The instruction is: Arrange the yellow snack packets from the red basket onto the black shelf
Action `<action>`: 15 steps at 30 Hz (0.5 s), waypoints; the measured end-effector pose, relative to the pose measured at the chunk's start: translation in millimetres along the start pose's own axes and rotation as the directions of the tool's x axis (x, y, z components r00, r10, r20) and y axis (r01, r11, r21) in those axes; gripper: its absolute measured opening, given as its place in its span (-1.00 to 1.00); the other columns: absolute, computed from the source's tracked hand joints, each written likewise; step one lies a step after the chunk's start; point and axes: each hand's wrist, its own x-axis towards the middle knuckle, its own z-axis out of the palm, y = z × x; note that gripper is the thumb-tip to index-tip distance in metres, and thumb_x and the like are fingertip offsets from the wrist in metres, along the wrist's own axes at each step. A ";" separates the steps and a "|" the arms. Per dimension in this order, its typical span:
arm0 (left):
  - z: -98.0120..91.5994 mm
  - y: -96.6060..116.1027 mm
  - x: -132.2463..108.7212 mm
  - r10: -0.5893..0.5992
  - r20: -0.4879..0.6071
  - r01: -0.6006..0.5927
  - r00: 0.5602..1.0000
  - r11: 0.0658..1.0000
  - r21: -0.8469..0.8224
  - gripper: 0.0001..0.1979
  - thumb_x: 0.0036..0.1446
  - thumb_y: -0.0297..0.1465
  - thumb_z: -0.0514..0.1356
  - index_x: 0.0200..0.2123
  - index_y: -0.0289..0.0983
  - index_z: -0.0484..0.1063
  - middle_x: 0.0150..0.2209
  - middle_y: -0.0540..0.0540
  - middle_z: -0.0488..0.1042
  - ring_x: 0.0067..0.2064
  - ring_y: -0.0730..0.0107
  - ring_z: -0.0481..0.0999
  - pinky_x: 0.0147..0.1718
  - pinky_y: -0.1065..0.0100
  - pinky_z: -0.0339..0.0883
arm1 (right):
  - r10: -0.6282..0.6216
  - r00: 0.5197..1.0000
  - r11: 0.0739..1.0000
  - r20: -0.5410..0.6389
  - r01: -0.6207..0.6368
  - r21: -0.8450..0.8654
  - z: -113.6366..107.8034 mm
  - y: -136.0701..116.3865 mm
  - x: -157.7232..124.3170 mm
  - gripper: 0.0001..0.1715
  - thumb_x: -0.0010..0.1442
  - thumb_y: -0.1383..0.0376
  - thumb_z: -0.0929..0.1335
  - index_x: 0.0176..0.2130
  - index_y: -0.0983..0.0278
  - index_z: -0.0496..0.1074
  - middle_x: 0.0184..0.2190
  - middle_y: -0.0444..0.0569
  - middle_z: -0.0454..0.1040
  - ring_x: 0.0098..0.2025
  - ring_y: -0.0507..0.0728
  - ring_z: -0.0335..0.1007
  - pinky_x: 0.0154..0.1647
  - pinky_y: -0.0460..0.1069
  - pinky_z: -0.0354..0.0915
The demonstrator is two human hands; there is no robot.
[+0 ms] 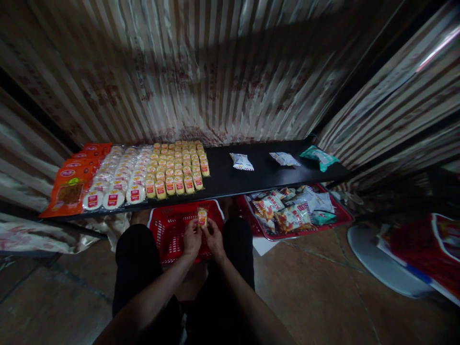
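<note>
Between my fingertips is a small wrapped yellow cake with a red and white label, held upright over a red plastic basket. My left hand pinches its left side, and my right hand grips its right side. Just beyond, on the black shelf, similar wrapped yellow cakes stand in tight rows. To their left lie rows of round white packaged cakes with red labels. Orange snack bags overlap at the shelf's left end.
Farther right on the shelf lie a white packet, a second white packet and a green packet. Below them a red basket holds several snack bags. A grey stool stands at right. Striped curtains hang behind.
</note>
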 end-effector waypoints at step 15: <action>27.7 31.5 4.8 0.156 0.059 -0.154 0.986 0.987 -0.048 -0.76 -0.02 -0.68 0.20 -0.36 -0.22 0.48 -0.31 -0.05 0.48 -0.16 0.35 0.45 0.06 0.31 0.22 | -0.210 0.978 0.965 0.005 0.208 -0.157 -11.9 -34.0 26.5 -0.60 -0.02 0.25 0.47 -0.11 0.13 0.53 -0.09 -0.07 0.55 -0.04 0.21 0.42 0.09 0.07 0.26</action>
